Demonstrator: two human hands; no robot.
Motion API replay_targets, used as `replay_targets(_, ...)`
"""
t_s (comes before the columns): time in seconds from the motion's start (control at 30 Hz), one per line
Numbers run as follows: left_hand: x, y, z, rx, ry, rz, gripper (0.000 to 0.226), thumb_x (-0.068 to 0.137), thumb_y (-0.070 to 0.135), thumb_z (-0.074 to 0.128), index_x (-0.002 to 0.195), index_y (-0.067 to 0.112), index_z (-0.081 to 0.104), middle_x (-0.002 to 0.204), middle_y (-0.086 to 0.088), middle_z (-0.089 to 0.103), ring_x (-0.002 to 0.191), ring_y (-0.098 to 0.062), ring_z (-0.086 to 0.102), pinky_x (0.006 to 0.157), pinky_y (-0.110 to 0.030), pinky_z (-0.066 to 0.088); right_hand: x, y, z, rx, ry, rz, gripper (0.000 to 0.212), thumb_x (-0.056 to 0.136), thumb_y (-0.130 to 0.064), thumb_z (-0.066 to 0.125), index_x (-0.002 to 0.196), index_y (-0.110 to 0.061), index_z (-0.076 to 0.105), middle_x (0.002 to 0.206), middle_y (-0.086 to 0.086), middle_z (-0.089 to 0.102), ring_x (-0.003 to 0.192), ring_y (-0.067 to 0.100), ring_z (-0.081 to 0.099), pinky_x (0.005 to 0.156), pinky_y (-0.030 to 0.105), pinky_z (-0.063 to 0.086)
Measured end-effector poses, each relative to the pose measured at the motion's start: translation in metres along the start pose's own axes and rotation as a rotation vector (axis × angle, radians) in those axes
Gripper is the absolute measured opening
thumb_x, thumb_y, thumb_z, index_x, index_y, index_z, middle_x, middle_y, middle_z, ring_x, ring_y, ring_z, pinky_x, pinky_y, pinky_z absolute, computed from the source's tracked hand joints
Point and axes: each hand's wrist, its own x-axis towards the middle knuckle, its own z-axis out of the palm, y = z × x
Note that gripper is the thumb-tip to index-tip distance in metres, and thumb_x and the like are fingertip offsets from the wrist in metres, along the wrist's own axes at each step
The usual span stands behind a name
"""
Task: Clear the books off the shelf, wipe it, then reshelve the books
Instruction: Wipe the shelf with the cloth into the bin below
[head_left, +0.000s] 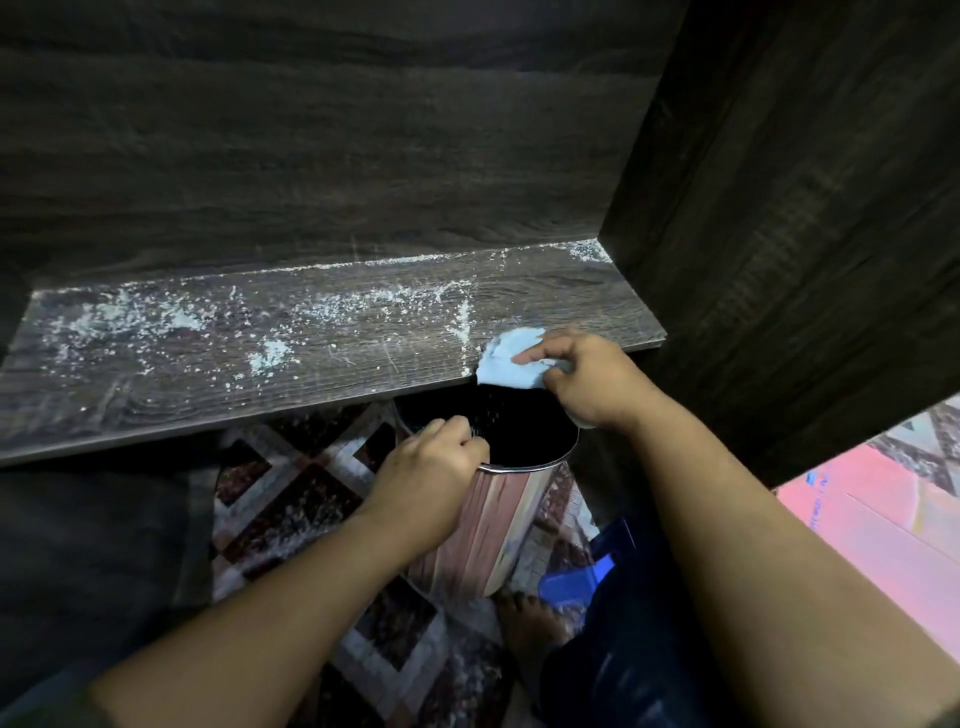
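Fingers (530, 356) of the right hand (587, 379) pinch a pale blue cloth (506, 364) against the near right edge of the shelf (156, 405). The left hand (431, 462) grips the rim of a bin (488, 525) positioned just below that edge, under the cloth. Clearing appears complete: no books are in view. Wiping is partly done: white dust (171, 322) covers the left, middle and far strip of the shelf, well left of the cloth. Reshelving is not yet begun.
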Motion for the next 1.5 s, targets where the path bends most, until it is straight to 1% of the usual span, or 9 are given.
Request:
replay_targets(0.17, -0.007, -0.003, -0.003, -0.021, -0.027, -0.036, 0.035, 0.059, 0.002, 0.078, 0.084, 0.021, 0.062, 0.085, 0.004, 0.049, 0.081, -0.017, 0.056, 0.055, -0.031, 0.051, 0.002, 0.006, -0.008, -0.026, 0.256, 0.075, 0.038, 0.089, -0.007, 0.054, 0.120, -0.026, 0.067, 0.140, 0.005, 0.045, 0.129, 0.018, 0.045, 0.107, 0.016, 0.025)
replay_targets(0.5, -0.016, -0.006, -0.013, -0.020, -0.122, -0.070, 0.029, 0.080, 0.003, 0.055, 0.101, 0.023, 0.059, 0.098, 0.005, 0.045, 0.099, -0.017, 0.048, 0.071, -0.033, 0.048, 0.023, -0.005, 0.032, -0.270, 0.030, -0.010, 0.051, 0.092, -0.016, 0.052, 0.139, -0.033, 0.049, 0.154, 0.006, 0.027, 0.133, 0.034, 0.030, 0.112, 0.040, 0.029)
replay_targets(0.73, -0.027, -0.009, -0.017, -0.017, -0.160, -0.073, 0.024, 0.081, 0.006, 0.057, 0.099, 0.022, 0.058, 0.099, 0.003, 0.047, 0.101, -0.019, 0.051, 0.073, -0.035, 0.050, 0.013, -0.017, 0.014, -0.251, -0.068, -0.126, 0.035, 0.085, -0.013, 0.061, 0.114, -0.032, 0.070, 0.137, -0.003, 0.048, 0.126, 0.018, 0.047, 0.103, 0.021, 0.032)
replay_targets(0.87, -0.026, -0.010, -0.019, -0.027, -0.146, -0.087, 0.031, 0.080, 0.003, 0.054, 0.102, 0.023, 0.058, 0.101, 0.005, 0.046, 0.103, -0.017, 0.049, 0.074, -0.031, 0.045, 0.011, -0.014, 0.006, -0.119, 0.119, -0.107, 0.034, 0.084, -0.007, 0.058, 0.107, -0.027, 0.073, 0.128, -0.001, 0.052, 0.120, 0.019, 0.051, 0.101, 0.025, 0.038)
replay_targets(1.0, -0.024, -0.012, -0.020, -0.033, -0.137, -0.095, 0.029, 0.082, 0.002, 0.053, 0.102, 0.023, 0.059, 0.100, 0.006, 0.045, 0.103, -0.015, 0.048, 0.069, -0.028, 0.040, 0.028, -0.004, 0.012, -0.036, 0.247, -0.018, 0.041, 0.085, -0.006, 0.056, 0.121, -0.024, 0.066, 0.137, 0.008, 0.044, 0.128, 0.026, 0.043, 0.109, 0.028, 0.032)
replay_targets(1.2, -0.026, -0.014, -0.025, -0.042, -0.118, -0.100, 0.028, 0.082, 0.003, 0.054, 0.101, 0.023, 0.059, 0.100, 0.006, 0.045, 0.102, -0.015, 0.048, 0.069, -0.029, 0.042, 0.037, -0.003, 0.037, -0.230, 0.051, -0.043, 0.050, 0.090, -0.014, 0.057, 0.137, -0.029, 0.052, 0.152, 0.012, 0.031, 0.134, 0.035, 0.033, 0.114, 0.034, 0.024)
replay_targets(1.37, -0.030, -0.017, -0.027, -0.044, -0.096, -0.094, 0.027, 0.078, 0.000, 0.058, 0.096, 0.020, 0.060, 0.096, 0.006, 0.046, 0.097, -0.015, 0.049, 0.062, -0.029, 0.041, 0.023, -0.008, 0.023, -0.227, -0.067, -0.169, 0.038, 0.086, -0.009, 0.064, 0.121, -0.025, 0.067, 0.141, 0.011, 0.045, 0.131, 0.027, 0.043, 0.112, 0.025, 0.028)
replay_targets(1.43, -0.031, -0.017, -0.027, -0.049, -0.091, -0.085, 0.028, 0.077, -0.003, 0.059, 0.095, 0.018, 0.061, 0.095, 0.004, 0.048, 0.094, -0.017, 0.051, 0.061, -0.031, 0.043, 0.019, -0.011, 0.008, -0.170, -0.153, -0.149, 0.032, 0.086, -0.007, 0.065, 0.112, -0.025, 0.071, 0.133, 0.004, 0.051, 0.125, 0.017, 0.048, 0.104, 0.013, 0.026)
replay_targets(1.5, -0.031, -0.017, -0.027, -0.051, -0.090, -0.083, 0.029, 0.077, -0.005, 0.059, 0.096, 0.017, 0.061, 0.094, 0.003, 0.048, 0.093, -0.018, 0.051, 0.062, -0.032, 0.045, 0.020, -0.012, -0.009, -0.071, -0.154, -0.078, 0.031, 0.086, -0.005, 0.064, 0.104, -0.029, 0.072, 0.126, -0.003, 0.054, 0.119, 0.011, 0.050, 0.098, 0.009, 0.026)
